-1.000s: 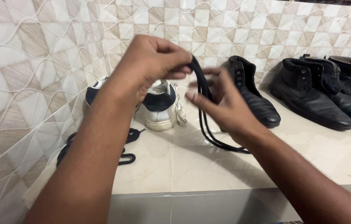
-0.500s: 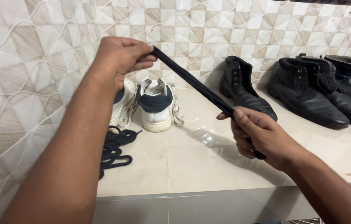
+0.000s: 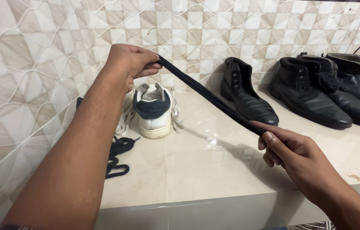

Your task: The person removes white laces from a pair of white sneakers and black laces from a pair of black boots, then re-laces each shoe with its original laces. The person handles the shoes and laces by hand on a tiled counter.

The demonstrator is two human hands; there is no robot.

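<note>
Since the earlier frame the black shoelace (image 3: 210,99) is pulled straighter; left hand (image 3: 130,63) and right hand (image 3: 292,154) pinch its ends above the tabletop (image 3: 214,170), white sneaker (image 3: 153,110) behind.

Black lace (image 3: 207,96) stretched taut between left hand (image 3: 130,63) and right hand (image 3: 295,156), above counter (image 3: 205,170), near white sneaker (image 3: 152,111).
</note>
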